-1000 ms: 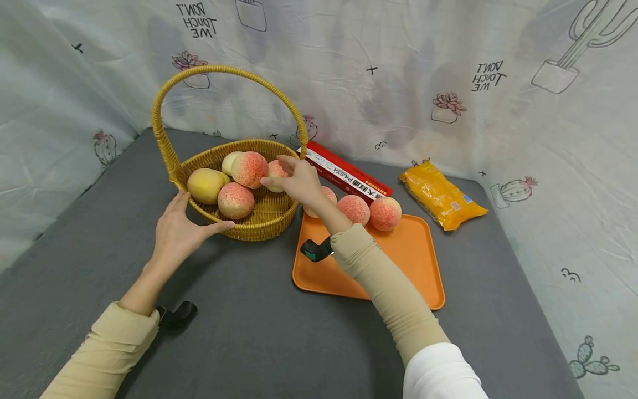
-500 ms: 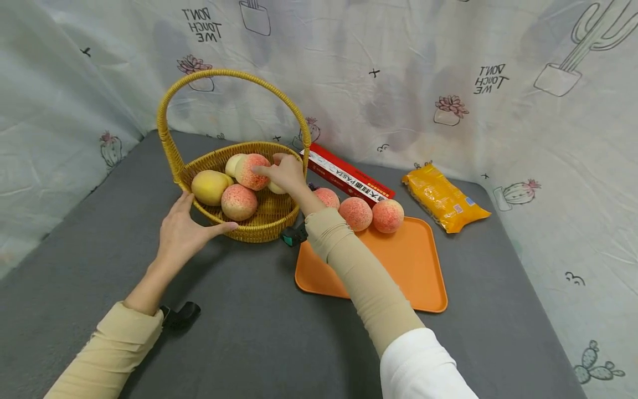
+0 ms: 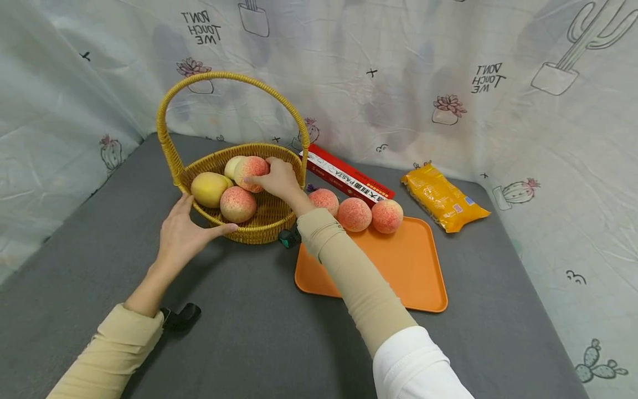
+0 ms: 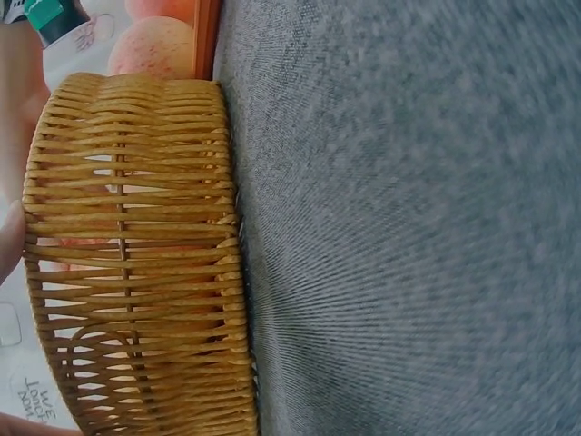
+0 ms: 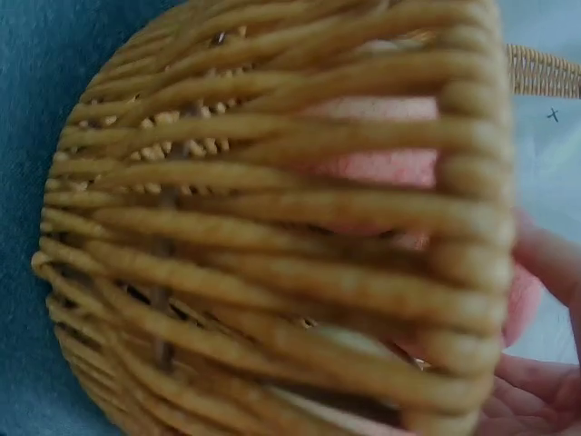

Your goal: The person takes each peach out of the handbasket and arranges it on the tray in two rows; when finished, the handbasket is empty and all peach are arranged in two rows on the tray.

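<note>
Peach in grasp: a round peach with a grainy, speckled skin, coral-red over its right side and fading to pale cream on its left.
Its place: inside the golden-yellow woven wicker basket, toward the back, above the other front fruit.
Right hand: the right hand reaches over the basket's right rim and grips the peach, thumb on the near side, fingers round the far side.
Left hand: the left hand has thumb and fingers spread apart, touching the rim at the front and left.
Basket: upright, its tall arched handle rising over the fruit; pink shows through gaps in the weave from the right wrist view.
Fruit beside the peach: a smooth yellow oval fruit at the left, a round coral-and-cream peach in front, a pale cream fruit partly hidden behind.
Orange tray: a flat rectangular orange tray, right of the basket, with three round speckled coral-pink peaches along its far edge.
Packages: a long red-and-white pasta box behind those peaches; a shiny orange-yellow plastic packet farther right.
Table: a grey cloth-covered table.
</note>
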`<move>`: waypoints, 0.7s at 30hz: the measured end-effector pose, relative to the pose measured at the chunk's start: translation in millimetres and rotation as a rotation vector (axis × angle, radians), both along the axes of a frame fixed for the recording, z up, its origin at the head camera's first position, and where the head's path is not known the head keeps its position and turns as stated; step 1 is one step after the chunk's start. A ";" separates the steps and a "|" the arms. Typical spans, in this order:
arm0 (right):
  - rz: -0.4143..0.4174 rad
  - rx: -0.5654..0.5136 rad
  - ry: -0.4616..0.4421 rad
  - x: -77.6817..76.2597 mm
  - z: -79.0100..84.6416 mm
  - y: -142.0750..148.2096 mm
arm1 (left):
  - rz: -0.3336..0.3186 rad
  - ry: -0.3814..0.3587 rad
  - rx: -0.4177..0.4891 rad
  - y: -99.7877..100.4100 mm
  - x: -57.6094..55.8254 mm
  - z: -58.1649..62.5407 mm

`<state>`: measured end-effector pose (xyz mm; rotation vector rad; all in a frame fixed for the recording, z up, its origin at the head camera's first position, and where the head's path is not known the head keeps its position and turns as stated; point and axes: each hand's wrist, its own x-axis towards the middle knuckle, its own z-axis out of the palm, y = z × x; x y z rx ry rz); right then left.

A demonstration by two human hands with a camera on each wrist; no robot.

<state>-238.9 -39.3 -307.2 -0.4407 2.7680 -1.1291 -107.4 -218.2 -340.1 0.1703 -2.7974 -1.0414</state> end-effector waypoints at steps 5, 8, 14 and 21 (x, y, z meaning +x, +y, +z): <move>-0.085 -0.058 0.041 1.3 -0.5 5.8 | -0.001 0.002 0.007 1.3 0.0 -0.9; -0.102 -0.042 0.049 1.1 -0.4 8.2 | 0.000 -0.005 0.004 1.9 0.0 -1.0; -0.088 -0.051 0.106 4.5 2.7 10.6 | 0.004 -0.004 0.004 1.5 0.4 -0.4; -0.021 -0.205 0.094 15.1 6.9 22.7 | 0.005 -0.009 0.001 0.2 0.5 -0.1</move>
